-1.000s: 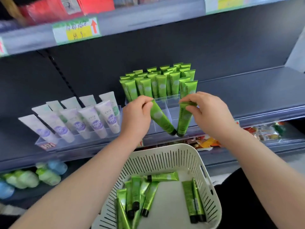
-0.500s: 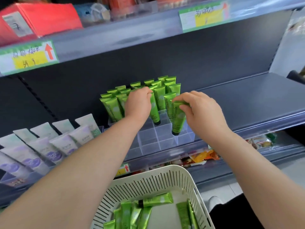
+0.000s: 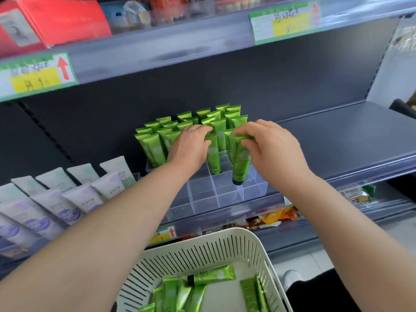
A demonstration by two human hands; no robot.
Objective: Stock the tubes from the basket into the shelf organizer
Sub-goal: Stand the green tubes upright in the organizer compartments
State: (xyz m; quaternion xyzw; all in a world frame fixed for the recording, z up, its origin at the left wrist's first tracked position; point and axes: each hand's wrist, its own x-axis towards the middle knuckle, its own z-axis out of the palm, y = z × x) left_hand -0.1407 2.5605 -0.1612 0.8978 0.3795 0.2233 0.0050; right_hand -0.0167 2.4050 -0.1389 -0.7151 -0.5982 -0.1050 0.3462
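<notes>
A clear shelf organizer [image 3: 227, 194] with square cells stands on the middle shelf, its back rows filled with upright green tubes [image 3: 148, 147]. My left hand [image 3: 191, 145] pinches the top of one green tube [image 3: 213, 158] that stands cap-down in a cell. My right hand [image 3: 270, 147] grips the crimped end of another green tube [image 3: 240, 165], whose black cap sits in a cell at the organizer's right side. Below, a cream slotted basket [image 3: 202, 251] holds several more green tubes [image 3: 211, 275] lying flat.
White and lilac tubes [image 3: 67, 199] lean in a clear tray to the left. Red boxes [image 3: 56, 23] and price tags [image 3: 38, 75] line the shelf above. To the right of the organizer is bare dark shelf [image 3: 337, 140]. Snack packets [image 3: 279, 217] lie on the shelf below.
Both hands carried their green tubes up from in front of the organizer and lowered them cap-down into cells. The view has moved closer to the shelf.
</notes>
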